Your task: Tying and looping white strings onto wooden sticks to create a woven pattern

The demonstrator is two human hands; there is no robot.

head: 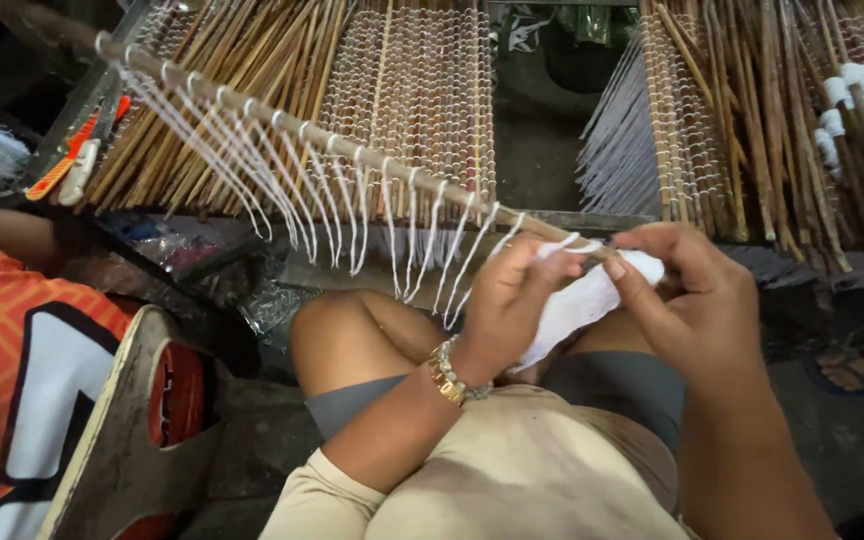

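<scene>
Head view, looking down at a seated person's lap. A long wooden stick runs slantwise from upper left to the hands at centre right, carrying a row of white string loops that hang from it like a fringe. The near end of the stick meets the two hands, which places the working point over the knees.

The left hand, a gold bracelet at its wrist, is curled with its fingertips pinched on the stick's end and the white string there. The right hand is also curled, its thumb and fingers pinching a wad of white string that lies between the two hands. Both hands touch the wad; the pinch appears to keep the string taut at the stick's tip.

Behind, racks of finished sticks wound with loops lie side by side; a second bundle lies at upper right, with a dark gap between them. An orange and white tool rests at the left edge of the rack. At far left another person's orange garment and a worn wooden board stand close to the knee, so open room lies mainly to the right, over the floor.
</scene>
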